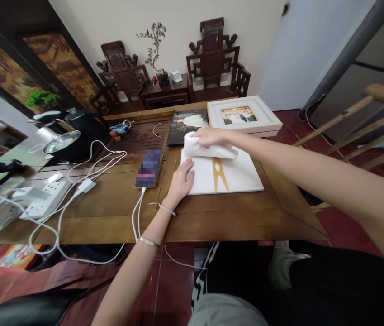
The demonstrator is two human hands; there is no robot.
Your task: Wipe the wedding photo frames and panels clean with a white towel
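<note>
A white board with a gold clothespin-shaped mark [232,174] lies flat on the wooden table [117,213]. My left hand [180,183] rests on its left edge, fingers spread flat and holding nothing. Over the board's far edge, my right hand [212,136] presses down on a folded white cloth [208,149], fingers closed over it.
A phone [148,170] with a charging cable lies left of the board. A dark photo print [187,126] and a white framed photo [242,115] sit behind. At the left are a power strip [44,199], tangled white cables and a kettle [59,140]. Carved chairs stand beyond.
</note>
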